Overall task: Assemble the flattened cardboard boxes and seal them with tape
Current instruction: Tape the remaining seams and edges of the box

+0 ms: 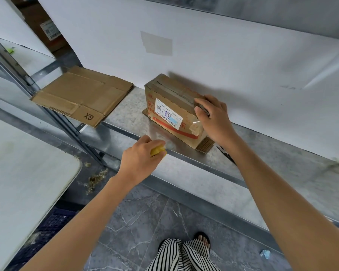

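A small assembled cardboard box [170, 112] with a white shipping label and red print stands on the metal shelf [125, 122]. My right hand [213, 118] grips its right end, with the fingers curled over the top edge. My left hand [141, 155] hovers at the shelf's front edge and holds a yellow object [158, 150], mostly hidden by the fingers. A flattened cardboard box [82, 94] marked GX lies on the shelf to the left, overhanging the front edge.
A white board [223, 45] backs the shelf. A pale table [24, 173] stands at the left over a dark blue crate [55, 222]. Tape scraps [96, 178] litter the grey tiled floor. A dark tool [225, 152] lies behind my right wrist.
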